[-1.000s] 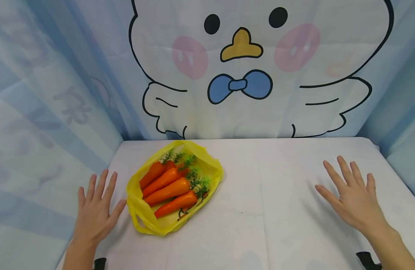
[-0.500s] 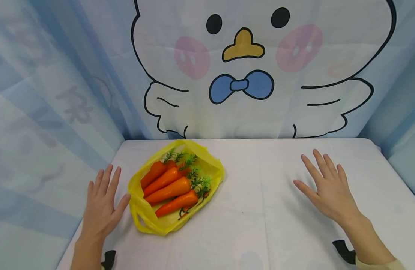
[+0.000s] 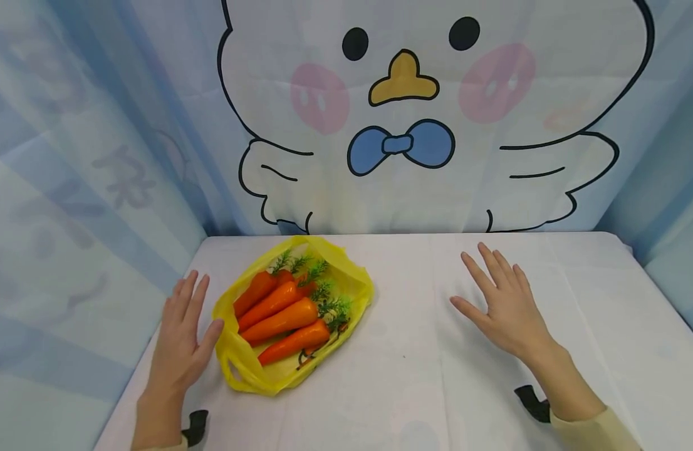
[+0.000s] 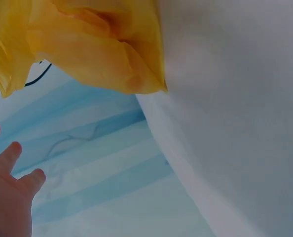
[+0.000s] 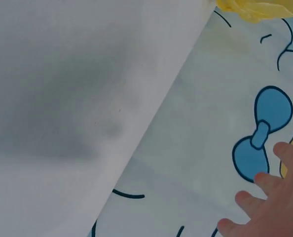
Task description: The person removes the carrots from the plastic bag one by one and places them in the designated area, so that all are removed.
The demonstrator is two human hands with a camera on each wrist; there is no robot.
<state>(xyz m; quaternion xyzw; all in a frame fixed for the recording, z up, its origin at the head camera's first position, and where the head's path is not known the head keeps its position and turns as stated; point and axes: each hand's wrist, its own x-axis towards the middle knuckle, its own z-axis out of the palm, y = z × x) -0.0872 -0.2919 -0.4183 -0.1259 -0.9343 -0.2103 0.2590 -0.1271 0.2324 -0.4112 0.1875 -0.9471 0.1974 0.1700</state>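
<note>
A yellow plastic bag [image 3: 242, 366] lies on the table, its mouth spread wide. Inside it are several orange carrots [image 3: 281, 319] with green leafy tops [image 3: 335, 307]. My left hand [image 3: 180, 341] hovers just left of the bag, fingers extended, thumb right by the bag's edge in the head view. The left wrist view shows the side of the bag [image 4: 102, 44] above that hand's fingers [image 4: 8, 155]. Over the right half of the table is my right hand [image 3: 507, 307], fingers spread and holding nothing. In the right wrist view its fingers [image 5: 265, 182] are apart, and the bag [image 5: 260, 7] shows at the top.
A white cloth covers the table [image 3: 403, 394]. Behind it hangs a curtain [image 3: 403, 194] printed with a cartoon face and a blue bow tie. Pale blue curtains [image 3: 59, 250] stand at both sides. Black straps [image 3: 532, 404] show near the wrists.
The right hand has moved left across the table toward the bag. My left hand has shifted slightly right and forward, closer to the bag. The bag and carrots have stayed put.
</note>
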